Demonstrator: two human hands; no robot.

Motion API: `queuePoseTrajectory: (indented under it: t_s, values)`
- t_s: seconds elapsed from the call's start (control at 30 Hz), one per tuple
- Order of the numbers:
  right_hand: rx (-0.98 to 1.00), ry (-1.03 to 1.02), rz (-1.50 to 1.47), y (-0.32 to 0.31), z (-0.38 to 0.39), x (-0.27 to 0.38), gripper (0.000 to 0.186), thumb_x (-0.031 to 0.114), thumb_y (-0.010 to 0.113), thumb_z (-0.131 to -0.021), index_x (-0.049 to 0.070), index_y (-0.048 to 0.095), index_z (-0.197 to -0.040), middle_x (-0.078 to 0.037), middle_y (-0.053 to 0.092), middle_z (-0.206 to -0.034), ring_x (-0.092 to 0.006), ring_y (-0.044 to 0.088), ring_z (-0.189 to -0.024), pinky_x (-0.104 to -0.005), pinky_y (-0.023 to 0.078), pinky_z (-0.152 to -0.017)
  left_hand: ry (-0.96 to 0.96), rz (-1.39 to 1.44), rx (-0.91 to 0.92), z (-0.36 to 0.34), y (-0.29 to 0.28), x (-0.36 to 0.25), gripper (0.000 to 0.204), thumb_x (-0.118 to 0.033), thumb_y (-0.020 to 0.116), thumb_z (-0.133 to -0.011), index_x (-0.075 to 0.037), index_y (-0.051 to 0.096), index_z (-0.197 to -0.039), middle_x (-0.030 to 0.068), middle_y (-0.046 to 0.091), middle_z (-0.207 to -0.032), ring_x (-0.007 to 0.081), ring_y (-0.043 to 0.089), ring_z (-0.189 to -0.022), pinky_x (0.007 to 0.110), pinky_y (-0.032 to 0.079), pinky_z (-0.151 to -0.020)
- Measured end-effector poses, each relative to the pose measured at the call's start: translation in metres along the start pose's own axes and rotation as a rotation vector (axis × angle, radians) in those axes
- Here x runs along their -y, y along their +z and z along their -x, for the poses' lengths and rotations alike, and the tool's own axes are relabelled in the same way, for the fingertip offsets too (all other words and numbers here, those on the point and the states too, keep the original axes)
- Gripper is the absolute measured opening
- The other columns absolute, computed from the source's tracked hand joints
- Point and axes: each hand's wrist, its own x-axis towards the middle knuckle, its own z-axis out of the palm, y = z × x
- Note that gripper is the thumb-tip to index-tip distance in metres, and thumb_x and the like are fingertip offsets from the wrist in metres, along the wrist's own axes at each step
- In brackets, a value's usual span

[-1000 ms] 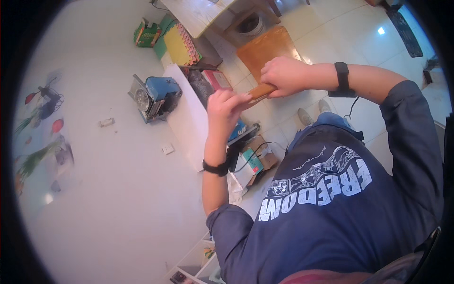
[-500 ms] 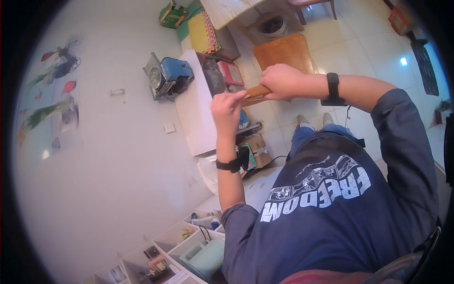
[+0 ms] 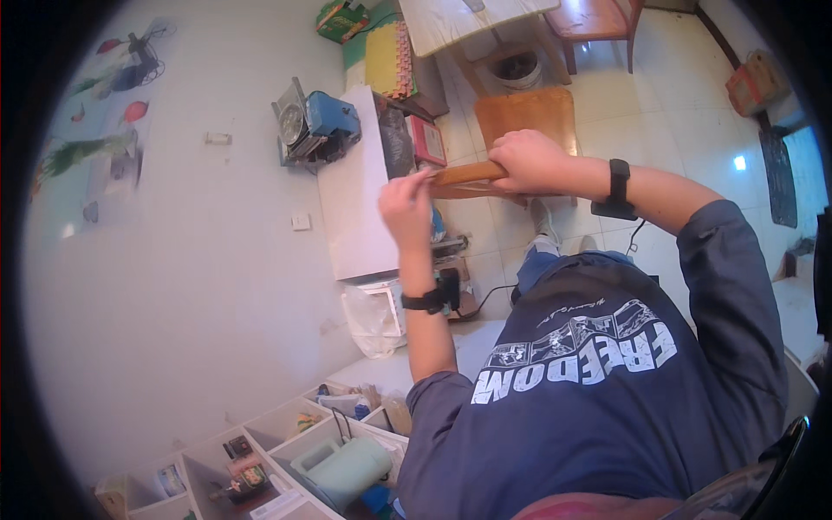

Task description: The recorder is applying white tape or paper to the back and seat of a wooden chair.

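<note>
A wooden chair [image 3: 525, 111] with an orange-brown seat is in front of me, its back rail raised toward me. My right hand [image 3: 529, 160] is closed on the right part of that rail. My left hand [image 3: 406, 204] grips the rail's left end with curled fingers. Below the rail show my shoes and trousers on the tiled floor.
Left of me stand a white counter [image 3: 351, 234] with a blue appliance [image 3: 329, 113], and white cubby shelves [image 3: 260, 433]. Beyond the chair are a table [image 3: 433, 22], a bucket [image 3: 518, 74] and another chair [image 3: 589, 17]. Boxes [image 3: 747, 87] line the right wall.
The view has shifted, bringing the cubby shelves and far chair further into sight. My left hand sits a little farther left in the picture, still holding the rail with my right.
</note>
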Motion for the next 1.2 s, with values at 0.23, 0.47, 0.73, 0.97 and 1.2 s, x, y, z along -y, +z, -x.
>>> queuePoseTrajectory:
  t_s: [0.23,0.47,0.73,0.97,1.2]
  values:
    - [0.064,0.026,0.011,-0.005,-0.004,0.002,0.030,0.034,0.066,-0.069,0.004,0.062,-0.072,-0.013,0.060,-0.076,-0.0312,0.058,-0.080,-0.0409,0.046,-0.072,0.039,0.002,0.021,0.009,0.011,-0.007,0.014,-0.008,0.067,-0.072,-0.012,0.069,-0.086,0.0049,0.059,-0.074,0.0205,0.053,-0.068,0.033,0.043,-0.066]
    - [0.055,0.025,0.029,-0.006,-0.017,0.001,0.033,0.036,0.062,-0.070,0.004,0.063,-0.073,-0.014,0.061,-0.078,-0.0315,0.059,-0.080,-0.0419,0.048,-0.073,-0.220,0.046,-0.018,0.007,0.008,0.040,0.011,-0.013,0.066,-0.075,-0.012,0.068,-0.085,0.0048,0.060,-0.076,0.0225,0.055,-0.073,0.033,0.043,-0.065]
    - [0.052,0.016,0.017,-0.003,-0.015,0.003,0.031,0.034,0.063,-0.070,0.004,0.064,-0.077,-0.012,0.060,-0.080,-0.0298,0.059,-0.083,-0.0401,0.048,-0.073,-0.623,0.381,-0.114,0.024,0.011,0.075,0.015,-0.013,0.067,-0.076,-0.008,0.069,-0.090,0.0043,0.062,-0.068,0.0111,0.050,-0.056,0.026,0.042,-0.055]
    - [0.057,0.012,0.061,0.004,0.017,0.013,0.030,0.034,0.065,-0.070,0.005,0.064,-0.080,-0.011,0.061,-0.080,-0.0283,0.059,-0.083,-0.0391,0.048,-0.073,-0.329,0.112,-0.112,0.046,0.006,0.042,0.011,-0.016,0.067,-0.076,-0.010,0.070,-0.086,0.0068,0.060,-0.072,0.0183,0.054,-0.061,0.029,0.044,-0.058]
    - [0.063,0.021,0.051,-0.001,0.015,0.013,0.029,0.033,0.064,-0.070,0.006,0.065,-0.082,-0.010,0.062,-0.082,-0.0281,0.059,-0.084,-0.0389,0.048,-0.073,-0.326,-0.059,-0.094,0.044,0.001,0.048,0.010,-0.018,0.065,-0.076,-0.012,0.068,-0.083,0.0070,0.058,-0.072,0.0233,0.055,-0.068,0.034,0.044,-0.062]
